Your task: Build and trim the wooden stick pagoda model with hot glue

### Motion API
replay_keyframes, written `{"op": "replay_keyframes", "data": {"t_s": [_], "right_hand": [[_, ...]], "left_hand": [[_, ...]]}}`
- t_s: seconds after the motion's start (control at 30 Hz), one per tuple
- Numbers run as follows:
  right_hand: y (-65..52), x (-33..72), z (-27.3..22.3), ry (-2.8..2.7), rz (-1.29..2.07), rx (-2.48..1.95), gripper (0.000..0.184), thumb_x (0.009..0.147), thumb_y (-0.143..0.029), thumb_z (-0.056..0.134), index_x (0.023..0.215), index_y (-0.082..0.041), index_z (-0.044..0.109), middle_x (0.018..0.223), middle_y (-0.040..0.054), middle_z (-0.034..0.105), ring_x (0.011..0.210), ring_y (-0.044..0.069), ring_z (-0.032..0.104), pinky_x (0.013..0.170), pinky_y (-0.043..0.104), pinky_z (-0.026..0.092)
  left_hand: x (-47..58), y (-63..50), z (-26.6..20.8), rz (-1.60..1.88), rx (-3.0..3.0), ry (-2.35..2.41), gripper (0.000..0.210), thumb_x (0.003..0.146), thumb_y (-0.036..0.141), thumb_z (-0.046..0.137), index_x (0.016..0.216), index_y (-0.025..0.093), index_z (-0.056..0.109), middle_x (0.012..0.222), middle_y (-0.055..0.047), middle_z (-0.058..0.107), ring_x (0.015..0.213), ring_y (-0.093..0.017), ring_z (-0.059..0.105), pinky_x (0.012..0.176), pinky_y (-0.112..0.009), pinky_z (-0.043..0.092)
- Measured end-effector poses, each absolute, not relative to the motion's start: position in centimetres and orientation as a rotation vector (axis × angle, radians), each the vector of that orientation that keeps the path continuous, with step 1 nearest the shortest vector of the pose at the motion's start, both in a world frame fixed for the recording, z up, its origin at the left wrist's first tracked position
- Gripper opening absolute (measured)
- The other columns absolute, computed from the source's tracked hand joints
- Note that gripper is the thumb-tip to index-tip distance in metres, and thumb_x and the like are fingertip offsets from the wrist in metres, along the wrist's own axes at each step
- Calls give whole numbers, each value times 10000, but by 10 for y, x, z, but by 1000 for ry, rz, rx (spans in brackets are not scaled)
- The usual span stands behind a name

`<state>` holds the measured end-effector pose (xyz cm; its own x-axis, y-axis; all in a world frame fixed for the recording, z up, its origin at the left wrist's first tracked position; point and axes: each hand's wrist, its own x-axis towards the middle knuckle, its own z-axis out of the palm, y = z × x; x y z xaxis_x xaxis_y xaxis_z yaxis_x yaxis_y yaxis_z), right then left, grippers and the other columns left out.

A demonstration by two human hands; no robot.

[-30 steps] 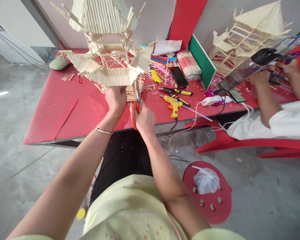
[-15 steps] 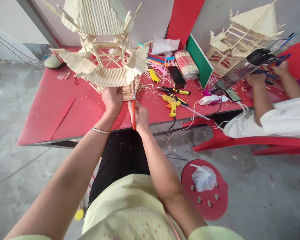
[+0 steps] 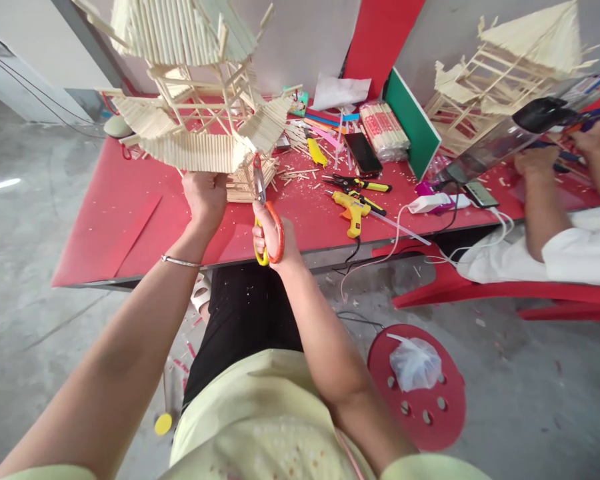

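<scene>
A pagoda-like model (image 3: 195, 152) built of pale wooden sticks stands on the red table, its slatted lower roof edge facing me. My left hand (image 3: 205, 197) is closed on the underside of that roof edge, its fingertips hidden beneath the slats. In my right hand (image 3: 275, 233) are scissors (image 3: 260, 183) with one orange and one yellow handle loop. Their blades point up toward the near right corner of the lower roof, where a small red bit shows by the tip. Whether the blades touch it I cannot tell.
A yellow glue gun (image 3: 350, 210), pliers (image 3: 365, 183), a yellow cutter (image 3: 317, 152), a phone (image 3: 363, 153) and bundled sticks (image 3: 384, 130) lie to the right. Farther right, a co-worker's hands (image 3: 537, 160) work near another stick model (image 3: 500, 80). A red stool (image 3: 430, 433) holds a plastic bag.
The scissors have turned so both handle loops now show. The model and my left hand sit farther left in view, while the table things have shifted right as the camera moved.
</scene>
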<state>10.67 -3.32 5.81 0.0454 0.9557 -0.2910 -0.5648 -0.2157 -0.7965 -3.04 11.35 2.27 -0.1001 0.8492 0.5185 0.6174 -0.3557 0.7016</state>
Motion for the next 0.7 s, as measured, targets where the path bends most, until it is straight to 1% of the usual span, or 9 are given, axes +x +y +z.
{"op": "replay_keyframes", "data": {"t_s": [0.07,0.2,0.3,0.5,0.57,0.7], "right_hand": [[-34,106,60,-545,1519,-1017,359,943,-517,732,847,-255,507,526,-140,357,376,39,288,369,158,229],[-37,105,62,-603,1527,-1029,407,885,-568,787,866,-260,521,540,-134,350,389,45,299,370,168,240],[-39,106,62,-606,1547,-1019,410,875,-586,789,911,-266,536,550,-136,341,391,43,285,378,169,231],[-38,113,52,-593,1678,-875,442,848,-604,802,919,-245,555,571,-131,403,411,31,333,398,156,263],[-37,115,47,-565,1756,-793,434,866,-609,778,976,-234,589,571,-132,413,415,31,333,397,153,259],[-35,119,44,-517,1851,-705,439,915,-599,725,1124,-226,625,561,-141,419,405,30,311,391,144,248]], "left_hand": [[-34,114,24,1463,1918,1602,182,848,173,605,798,183,779,706,-33,659,750,-202,645,724,-329,467],[-40,113,29,1509,1860,1547,183,812,139,615,731,189,771,698,-32,673,777,-198,669,716,-298,498],[-44,112,32,1522,1810,1524,169,804,160,644,699,192,772,669,-31,674,758,-197,678,662,-278,509],[-54,112,34,1525,1795,1494,215,846,259,660,688,184,785,609,-16,677,528,-134,614,476,-236,466],[-58,114,34,1527,1794,1495,243,860,286,659,682,177,783,616,-21,691,497,-121,603,450,-226,460],[-66,121,32,1511,1762,1481,260,864,334,689,689,161,773,691,-48,736,525,-119,635,462,-213,501]]}}
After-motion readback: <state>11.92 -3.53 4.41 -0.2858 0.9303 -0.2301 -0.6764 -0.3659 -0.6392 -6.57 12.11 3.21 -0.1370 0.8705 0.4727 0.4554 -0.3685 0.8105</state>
